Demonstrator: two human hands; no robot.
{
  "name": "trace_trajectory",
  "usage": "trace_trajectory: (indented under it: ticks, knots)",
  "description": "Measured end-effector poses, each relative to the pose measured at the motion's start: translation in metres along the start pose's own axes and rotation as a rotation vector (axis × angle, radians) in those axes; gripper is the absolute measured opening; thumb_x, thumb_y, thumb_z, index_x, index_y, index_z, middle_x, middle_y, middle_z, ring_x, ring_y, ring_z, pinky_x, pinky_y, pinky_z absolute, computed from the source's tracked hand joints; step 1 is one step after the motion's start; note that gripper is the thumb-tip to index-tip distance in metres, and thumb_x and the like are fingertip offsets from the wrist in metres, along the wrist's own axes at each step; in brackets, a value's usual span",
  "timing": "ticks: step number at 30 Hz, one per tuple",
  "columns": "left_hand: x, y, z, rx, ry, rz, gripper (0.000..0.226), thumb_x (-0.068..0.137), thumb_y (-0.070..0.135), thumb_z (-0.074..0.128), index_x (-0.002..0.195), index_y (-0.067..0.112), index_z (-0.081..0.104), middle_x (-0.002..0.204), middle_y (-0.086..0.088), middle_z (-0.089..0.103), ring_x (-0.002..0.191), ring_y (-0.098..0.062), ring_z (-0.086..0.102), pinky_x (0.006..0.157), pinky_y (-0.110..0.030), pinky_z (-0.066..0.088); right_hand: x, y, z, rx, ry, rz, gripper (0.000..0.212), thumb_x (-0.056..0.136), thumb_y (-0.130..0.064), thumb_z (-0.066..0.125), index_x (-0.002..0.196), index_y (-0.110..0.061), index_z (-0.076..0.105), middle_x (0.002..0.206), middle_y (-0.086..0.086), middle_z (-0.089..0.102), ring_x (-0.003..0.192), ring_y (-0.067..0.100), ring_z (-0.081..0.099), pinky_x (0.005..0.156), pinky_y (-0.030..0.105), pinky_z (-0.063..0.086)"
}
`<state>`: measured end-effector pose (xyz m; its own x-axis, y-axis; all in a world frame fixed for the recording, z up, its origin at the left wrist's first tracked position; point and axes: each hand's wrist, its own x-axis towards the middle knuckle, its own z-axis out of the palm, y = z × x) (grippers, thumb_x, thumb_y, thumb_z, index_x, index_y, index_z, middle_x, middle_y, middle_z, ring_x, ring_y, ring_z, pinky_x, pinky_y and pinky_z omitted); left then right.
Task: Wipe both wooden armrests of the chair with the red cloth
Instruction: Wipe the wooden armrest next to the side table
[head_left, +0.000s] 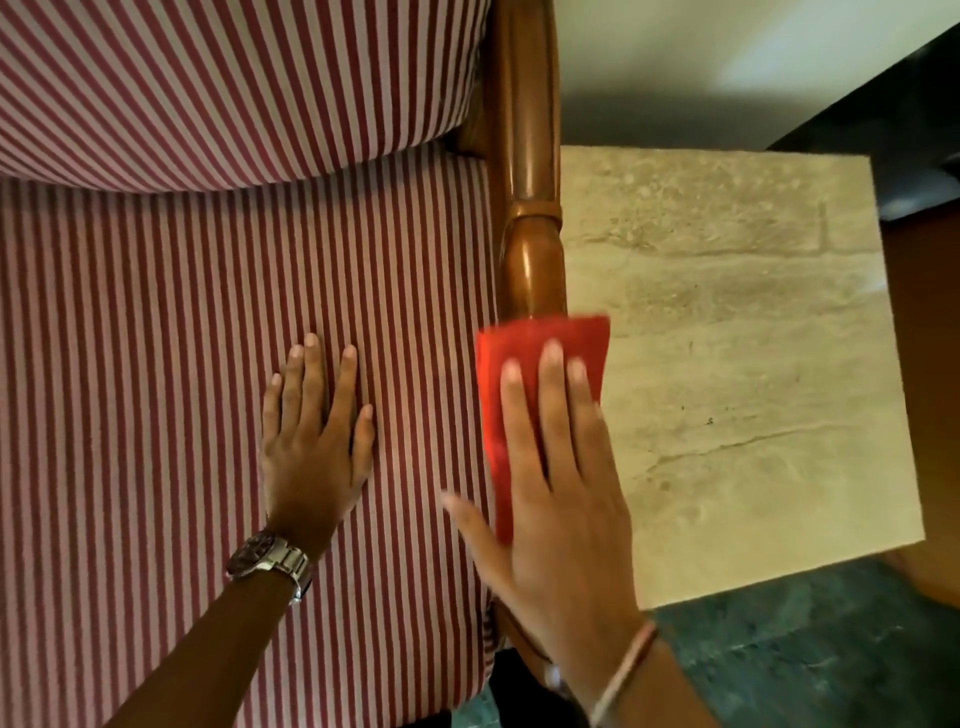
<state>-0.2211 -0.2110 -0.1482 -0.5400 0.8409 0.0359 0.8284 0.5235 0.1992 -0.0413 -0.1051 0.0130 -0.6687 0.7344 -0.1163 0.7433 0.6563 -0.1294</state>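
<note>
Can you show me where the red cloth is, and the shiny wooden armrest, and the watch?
red cloth (550, 332): head view, on its top edge, above the fingertips.
wooden armrest (532, 260): head view, on the glossy rounded part just beyond the cloth.
watch (270, 558): head view, on its metal band at the left wrist.

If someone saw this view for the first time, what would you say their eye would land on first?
Probably the red cloth, pressed flat under the right hand on the glossy wooden armrest right of centre. Next, the red-and-white striped seat cushion filling the left, where the left hand rests palm down, a metal wristwatch on its wrist. A pale stone-topped side table stands to the right of the armrest.
</note>
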Motion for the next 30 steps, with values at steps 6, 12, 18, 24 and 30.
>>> trace_trajectory:
  ticks: [6, 12, 18, 24, 30]
  knots:
    - [-0.003, 0.000, 0.002, 0.027, 0.015, 0.002, 0.060, 0.106, 0.041, 0.026, 0.161, 0.016, 0.018, 0.169, -0.018, 0.012, 0.158, -0.031, 0.012, 0.128, -0.048, 0.014, 0.111, -0.002, -0.005, 0.010, 0.123, -0.022, 0.081, 0.103, -0.061, 0.037, 0.164, -0.014, 0.014, 0.173, 0.014, 0.008, 0.161, 0.032, 0.006, 0.130, 0.053, 0.016]
    - [0.000, 0.006, -0.006, -0.012, -0.004, -0.025, 0.060, 0.106, 0.040, 0.027, 0.160, 0.014, 0.020, 0.168, -0.019, 0.014, 0.157, -0.033, 0.014, 0.128, -0.048, 0.014, 0.052, -0.003, 0.002, 0.062, 0.143, 0.030, 0.063, 0.110, -0.038, 0.029, 0.164, -0.013, 0.009, 0.174, 0.011, 0.005, 0.162, 0.025, 0.002, 0.132, 0.048, 0.014]
    - [-0.001, 0.006, -0.004, -0.002, 0.004, -0.020, 0.060, 0.106, 0.040, 0.027, 0.159, 0.013, 0.024, 0.167, -0.020, 0.017, 0.156, -0.034, 0.016, 0.127, -0.050, 0.019, 0.033, 0.001, 0.005, -0.004, 0.086, -0.031, 0.066, 0.107, -0.034, 0.035, 0.164, -0.015, 0.008, 0.174, 0.011, 0.004, 0.162, 0.026, 0.002, 0.132, 0.049, 0.012]
    - [-0.004, 0.004, -0.002, 0.009, -0.001, -0.024, 0.060, 0.106, 0.039, 0.027, 0.160, 0.016, 0.019, 0.169, -0.018, 0.013, 0.158, -0.031, 0.011, 0.128, -0.047, 0.014, 0.163, -0.003, -0.009, 0.041, 0.245, 0.062, 0.063, 0.106, -0.024, 0.034, 0.164, -0.011, 0.013, 0.173, 0.015, 0.011, 0.161, 0.030, 0.008, 0.131, 0.049, 0.016]
    - [-0.002, 0.004, 0.001, 0.010, 0.011, -0.023, 0.061, 0.105, 0.039, 0.029, 0.160, 0.016, 0.020, 0.169, -0.018, 0.013, 0.157, -0.031, 0.013, 0.128, -0.048, 0.014, -0.030, -0.002, 0.010, 0.020, 0.081, -0.027, 0.085, 0.093, -0.021, 0.058, 0.164, -0.015, 0.012, 0.174, 0.007, 0.004, 0.162, 0.026, 0.004, 0.132, 0.046, 0.010]
